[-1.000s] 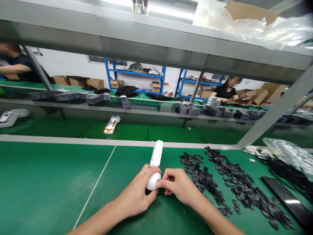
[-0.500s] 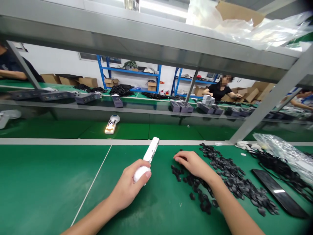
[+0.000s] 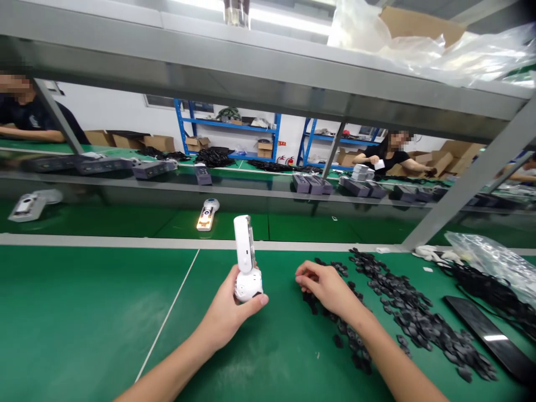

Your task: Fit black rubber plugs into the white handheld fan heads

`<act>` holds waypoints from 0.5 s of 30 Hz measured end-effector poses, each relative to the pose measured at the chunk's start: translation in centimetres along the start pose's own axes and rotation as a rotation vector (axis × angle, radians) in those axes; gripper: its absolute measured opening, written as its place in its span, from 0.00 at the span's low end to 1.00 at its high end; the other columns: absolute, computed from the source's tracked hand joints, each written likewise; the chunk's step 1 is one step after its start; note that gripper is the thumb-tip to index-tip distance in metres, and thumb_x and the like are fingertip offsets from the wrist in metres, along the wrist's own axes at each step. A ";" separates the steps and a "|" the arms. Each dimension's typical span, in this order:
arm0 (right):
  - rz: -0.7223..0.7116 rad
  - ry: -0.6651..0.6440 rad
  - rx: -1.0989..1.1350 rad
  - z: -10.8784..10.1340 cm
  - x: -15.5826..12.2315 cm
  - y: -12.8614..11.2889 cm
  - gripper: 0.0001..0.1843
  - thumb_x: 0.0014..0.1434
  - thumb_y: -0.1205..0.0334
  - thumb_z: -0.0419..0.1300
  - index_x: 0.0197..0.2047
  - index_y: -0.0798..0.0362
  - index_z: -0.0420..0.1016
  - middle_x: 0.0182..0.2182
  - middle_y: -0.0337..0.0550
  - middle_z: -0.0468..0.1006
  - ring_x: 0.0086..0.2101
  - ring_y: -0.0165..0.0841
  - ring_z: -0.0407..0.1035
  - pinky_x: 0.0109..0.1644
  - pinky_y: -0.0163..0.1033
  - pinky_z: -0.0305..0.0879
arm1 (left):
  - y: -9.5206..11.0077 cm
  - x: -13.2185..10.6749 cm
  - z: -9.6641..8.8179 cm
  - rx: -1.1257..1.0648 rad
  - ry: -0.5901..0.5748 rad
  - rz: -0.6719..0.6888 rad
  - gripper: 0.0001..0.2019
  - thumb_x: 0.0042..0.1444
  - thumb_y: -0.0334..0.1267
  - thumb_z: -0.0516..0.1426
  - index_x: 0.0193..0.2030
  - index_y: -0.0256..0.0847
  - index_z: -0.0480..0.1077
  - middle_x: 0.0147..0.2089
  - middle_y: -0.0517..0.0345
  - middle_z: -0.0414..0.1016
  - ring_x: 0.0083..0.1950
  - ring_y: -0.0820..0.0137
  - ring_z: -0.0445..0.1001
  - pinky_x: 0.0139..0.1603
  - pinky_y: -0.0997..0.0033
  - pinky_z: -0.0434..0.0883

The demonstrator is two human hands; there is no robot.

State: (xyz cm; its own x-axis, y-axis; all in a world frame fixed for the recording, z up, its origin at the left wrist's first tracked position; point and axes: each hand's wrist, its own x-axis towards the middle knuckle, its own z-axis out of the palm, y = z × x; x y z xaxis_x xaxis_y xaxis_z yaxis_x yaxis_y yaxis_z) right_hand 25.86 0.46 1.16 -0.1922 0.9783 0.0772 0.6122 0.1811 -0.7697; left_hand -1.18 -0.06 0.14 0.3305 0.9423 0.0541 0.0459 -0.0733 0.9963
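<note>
My left hand (image 3: 221, 318) is wrapped round the rounded lower end of a white handheld device (image 3: 243, 245). Its slim body points up, and its open side, with parts inside, faces right. Over the left edge of a spread of small black pieces (image 3: 402, 307) is my right hand (image 3: 330, 290), its thumb and fingertips pinched together. Whether a piece sits between those fingertips cannot be made out. Beyond the table edge, a similar white device with a lit face (image 3: 206, 216) lies on the green belt (image 3: 234, 226), and another white device (image 3: 29, 206) lies farther left.
A glossy black slab (image 3: 488, 332), black cables (image 3: 489, 287) and a clear plastic bag (image 3: 492, 254) lie at the right. A metal shelf beam (image 3: 268, 67) crosses overhead. Grey-purple boxes (image 3: 310, 184) line a ledge behind the belt. Two co-workers sit across.
My left hand has tilted the white device more upright, its open side now showing. My right hand stays by the black pieces, fingers pinched. The white devices on the belt appear farther right.
</note>
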 end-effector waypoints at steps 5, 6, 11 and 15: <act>0.072 -0.016 0.240 1.3 -0.6 -2.1 0.11 0.59 0.51 0.69 0.40 0.49 0.85 0.36 0.43 0.86 0.38 0.40 0.80 0.42 0.38 0.72 | -0.9 -0.2 0.4 0.043 -0.036 0.033 0.25 0.58 0.45 0.67 0.58 0.45 0.63 0.48 0.56 0.73 0.43 0.66 0.73 0.44 0.67 0.70; 0.049 -0.020 0.267 1.7 -0.8 -2.6 0.10 0.59 0.53 0.69 0.39 0.49 0.85 0.35 0.42 0.86 0.37 0.39 0.79 0.41 0.38 0.72 | -0.8 -0.4 0.5 0.095 -0.040 0.050 0.24 0.58 0.44 0.66 0.56 0.45 0.63 0.48 0.56 0.73 0.43 0.66 0.72 0.45 0.67 0.69; 0.056 -0.054 0.528 3.5 -1.9 -4.5 0.10 0.62 0.54 0.67 0.37 0.51 0.85 0.29 0.41 0.84 0.32 0.35 0.78 0.37 0.36 0.74 | -0.1 -1.1 1.4 0.197 -0.100 0.122 0.17 0.56 0.36 0.64 0.50 0.45 0.64 0.41 0.63 0.72 0.39 0.68 0.70 0.40 0.71 0.67; 0.131 -0.149 0.653 4.3 -2.4 -4.9 0.13 0.61 0.52 0.69 0.37 0.53 0.80 0.32 0.45 0.86 0.33 0.37 0.81 0.38 0.37 0.76 | 0.0 -1.3 1.7 0.241 -0.084 0.146 0.20 0.55 0.29 0.61 0.53 0.46 0.65 0.44 0.62 0.74 0.39 0.68 0.72 0.38 0.72 0.67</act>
State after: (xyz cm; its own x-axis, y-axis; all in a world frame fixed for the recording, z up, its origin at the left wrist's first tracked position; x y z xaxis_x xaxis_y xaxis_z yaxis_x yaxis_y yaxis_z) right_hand 20.04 -3.22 2.04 -0.2806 0.9551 -0.0949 0.0578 -0.0818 -0.9950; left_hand 0.03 -1.83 -0.09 0.4267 0.8863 0.1801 0.2109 -0.2912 0.9331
